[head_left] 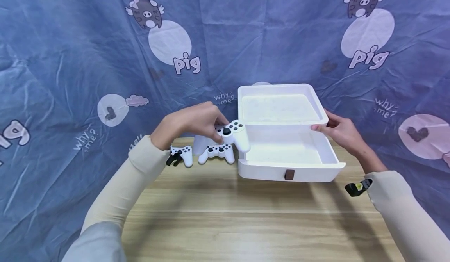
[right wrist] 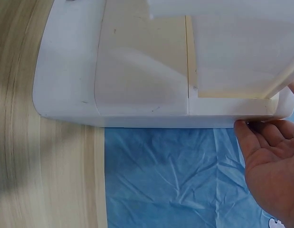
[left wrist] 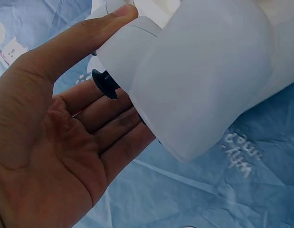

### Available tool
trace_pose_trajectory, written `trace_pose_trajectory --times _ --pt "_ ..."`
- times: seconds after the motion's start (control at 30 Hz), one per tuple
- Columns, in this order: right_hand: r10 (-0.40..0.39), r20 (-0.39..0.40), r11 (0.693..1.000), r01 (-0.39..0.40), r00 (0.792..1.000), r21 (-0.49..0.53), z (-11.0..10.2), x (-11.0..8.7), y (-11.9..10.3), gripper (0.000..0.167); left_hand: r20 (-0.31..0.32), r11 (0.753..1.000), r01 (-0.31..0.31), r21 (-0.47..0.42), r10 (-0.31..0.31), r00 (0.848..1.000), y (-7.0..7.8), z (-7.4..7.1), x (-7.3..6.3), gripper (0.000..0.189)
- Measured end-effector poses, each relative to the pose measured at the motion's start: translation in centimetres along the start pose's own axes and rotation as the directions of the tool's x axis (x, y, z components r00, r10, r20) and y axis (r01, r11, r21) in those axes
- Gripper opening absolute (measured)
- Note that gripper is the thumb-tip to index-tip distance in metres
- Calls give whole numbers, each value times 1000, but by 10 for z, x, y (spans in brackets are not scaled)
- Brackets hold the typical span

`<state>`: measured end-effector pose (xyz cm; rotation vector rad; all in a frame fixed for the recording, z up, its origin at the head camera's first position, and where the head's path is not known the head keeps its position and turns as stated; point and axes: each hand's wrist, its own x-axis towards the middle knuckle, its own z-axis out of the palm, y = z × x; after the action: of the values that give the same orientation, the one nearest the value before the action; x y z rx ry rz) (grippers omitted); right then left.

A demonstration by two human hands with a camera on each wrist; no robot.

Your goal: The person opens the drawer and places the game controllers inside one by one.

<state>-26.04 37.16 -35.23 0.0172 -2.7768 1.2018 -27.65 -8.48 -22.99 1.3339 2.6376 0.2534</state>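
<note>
A white game controller with black thumbsticks hangs from my left hand, pinched between thumb and fingers. It is beside the left end of a white storage box, whose lid stands raised at the back. In the left wrist view the controller's pale grip fills much of the picture. My right hand grips the box at its right side near the lid's lower corner, thumb in front and fingers behind. The right wrist view has those fingertips against the box's side wall.
Two more white controllers lie on the wooden table: one below the left hand, another partly hidden behind the wrist device. A brown tab marks the box front. Blue printed cloth hangs close behind.
</note>
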Motion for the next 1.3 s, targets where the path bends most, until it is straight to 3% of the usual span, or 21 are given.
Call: trace_pose_trajectory --times 0.2,0.43,0.73,0.93,1.13,1.3 --pt "0 2 1000 0 1000 5 1 1 2 95 14 999 -22 23 22 1000 15 -12 17 24" --pt "-2 -3 1000 2 1000 12 1 1 4 94 14 999 -17 38 16 1000 31 -23 35 30" --pt "0 0 1000 0 1000 5 1 2 5 95 19 995 -53 80 51 998 50 -32 59 22" --pt "-1 -4 1000 1 1000 6 1 3 4 94 68 993 -56 102 49 996 64 -35 75 34" --pt "-1 -7 1000 1 1000 13 1 1 3 93 111 991 -35 132 21 994 78 -32 94 29" --pt "-2 -11 1000 2 1000 18 3 0 2 93 128 987 -30 158 10 992 89 -29 109 38"
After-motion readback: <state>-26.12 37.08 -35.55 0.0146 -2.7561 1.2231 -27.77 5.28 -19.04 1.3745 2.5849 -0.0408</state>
